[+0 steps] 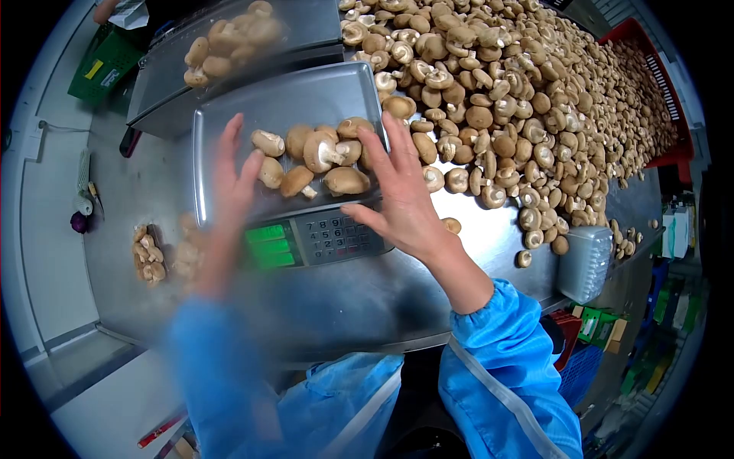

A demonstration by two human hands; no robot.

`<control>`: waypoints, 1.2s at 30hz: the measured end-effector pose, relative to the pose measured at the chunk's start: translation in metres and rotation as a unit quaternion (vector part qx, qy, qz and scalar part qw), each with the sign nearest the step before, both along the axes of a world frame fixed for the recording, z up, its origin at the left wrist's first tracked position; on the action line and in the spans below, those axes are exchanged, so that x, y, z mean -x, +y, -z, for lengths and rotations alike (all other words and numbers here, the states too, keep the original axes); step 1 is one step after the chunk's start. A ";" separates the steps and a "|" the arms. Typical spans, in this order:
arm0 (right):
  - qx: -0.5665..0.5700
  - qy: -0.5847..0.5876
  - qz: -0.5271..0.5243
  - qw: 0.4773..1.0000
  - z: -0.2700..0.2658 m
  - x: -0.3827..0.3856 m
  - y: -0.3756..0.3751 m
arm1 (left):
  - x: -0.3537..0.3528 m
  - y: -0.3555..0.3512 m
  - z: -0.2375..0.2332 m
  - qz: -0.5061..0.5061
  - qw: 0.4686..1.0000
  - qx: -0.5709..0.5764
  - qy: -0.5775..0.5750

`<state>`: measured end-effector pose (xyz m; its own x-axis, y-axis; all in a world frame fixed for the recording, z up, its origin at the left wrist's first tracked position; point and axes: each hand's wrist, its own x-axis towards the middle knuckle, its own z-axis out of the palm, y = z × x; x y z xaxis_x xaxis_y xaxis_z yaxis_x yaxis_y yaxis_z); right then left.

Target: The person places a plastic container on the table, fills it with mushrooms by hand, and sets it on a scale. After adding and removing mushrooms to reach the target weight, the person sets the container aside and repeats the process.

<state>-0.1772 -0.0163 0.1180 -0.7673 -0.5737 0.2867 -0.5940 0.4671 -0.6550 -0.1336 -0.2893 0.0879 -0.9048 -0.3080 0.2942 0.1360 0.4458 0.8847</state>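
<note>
A cluster of brown shiitake mushrooms [317, 157] lies on the metal weighing pan [321, 86] of a scale with a lit green display [269, 245] and a keypad [336, 233]. At the pan's left side is my left hand [235, 172], smeared by motion, its thumb and fingers apart beside the mushrooms. On the other side, my right hand [401, 190] is open, fingers spread along the pan's right edge, with the fingertips close to the rightmost mushrooms. Its thumb points left above the keypad. Neither hand grips anything.
A big heap of shiitake [489, 99] covers the table's right side, reaching a red crate [673, 92]. Stacked clear plastic trays [587, 264] stand at the near right. More mushrooms [233, 42] sit behind the scale. A filled pack [147, 254] lies left; a green crate [103, 65] stands far left.
</note>
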 end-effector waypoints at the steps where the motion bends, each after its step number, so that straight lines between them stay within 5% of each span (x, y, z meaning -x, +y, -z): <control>1: -0.003 0.010 0.003 1.000 0.004 0.000 -0.006 | 0.003 0.006 0.002 0.008 1.000 0.008 -0.005; 2: 0.007 0.000 0.008 1.000 0.009 0.000 -0.013 | 0.004 0.016 0.002 0.013 1.000 -0.025 -0.012; 5: -0.007 0.013 0.016 1.000 0.032 0.000 -0.037 | 0.004 0.033 0.007 0.023 0.989 0.145 0.016; 17: 0.102 -0.016 0.039 0.994 0.026 -0.001 -0.019 | 0.003 0.035 0.018 -0.068 0.994 0.072 0.042; 22: 0.091 0.009 0.142 0.986 0.051 -0.012 0.106 | -0.050 0.035 0.013 -0.101 0.991 0.042 0.078; 25: -0.079 0.093 0.288 0.950 0.054 -0.019 0.233 | -0.094 0.089 -0.007 -0.060 0.997 0.032 0.043; 30: -0.254 0.210 0.494 0.805 0.032 -0.041 0.425 | -0.122 0.178 0.015 0.231 0.963 0.105 -0.092; 33: -0.280 0.012 0.581 0.764 0.030 -0.058 0.462 | -0.101 0.243 0.063 0.186 0.975 0.102 -0.070; 34: -0.190 0.028 0.580 0.792 0.044 -0.065 0.470 | -0.090 0.260 0.075 0.165 0.980 0.099 -0.046; 36: -0.220 0.061 0.557 0.798 0.045 -0.072 0.466 | -0.067 0.289 0.092 0.104 0.987 0.116 -0.036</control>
<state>-0.1054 0.4492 0.0726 -0.8534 0.3797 0.3571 0.3041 0.9191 -0.2505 -0.0668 0.0000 -0.0042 -0.9625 -0.0444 0.2676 0.1870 0.6063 0.7729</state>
